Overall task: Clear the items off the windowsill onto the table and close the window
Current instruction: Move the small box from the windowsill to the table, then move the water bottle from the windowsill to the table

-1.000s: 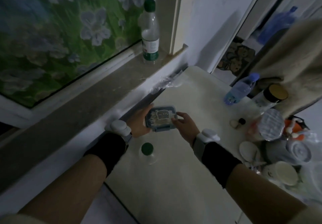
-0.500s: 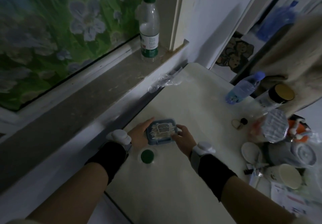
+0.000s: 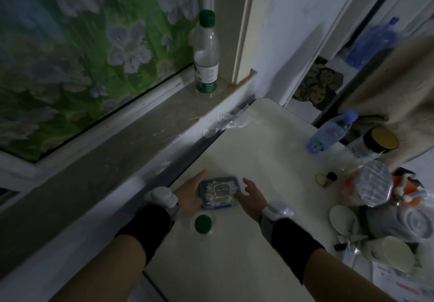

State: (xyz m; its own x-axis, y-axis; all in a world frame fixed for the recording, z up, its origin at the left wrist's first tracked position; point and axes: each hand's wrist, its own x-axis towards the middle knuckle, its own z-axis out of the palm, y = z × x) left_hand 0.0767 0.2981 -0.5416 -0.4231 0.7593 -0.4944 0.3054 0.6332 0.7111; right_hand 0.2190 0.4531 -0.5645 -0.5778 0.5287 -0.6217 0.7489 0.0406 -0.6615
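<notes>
Windowsill (image 3: 98,160) clearing: my hands flank the blue box (image 3: 218,193) resting on the surface (image 3: 258,160), left hand (image 3: 191,194) cupping its side, right hand (image 3: 252,194) spread, fingers loosening. Far off, one bottle (image 3: 206,55) remains on the sill.

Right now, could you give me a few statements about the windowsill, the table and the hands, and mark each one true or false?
1. A green-capped bottle stands upright on the windowsill. True.
2. The blue-rimmed box is on the windowsill. False: it is down at the white table, between the two hands.
3. The left hand is at the box's left edge. True.
4. The right hand is closed in a fist around the box. False: its fingers are spread open beside the box's right edge.
5. A bottle with a blue cap lies on the windowsill. False: it is at the table's far right side.
</notes>
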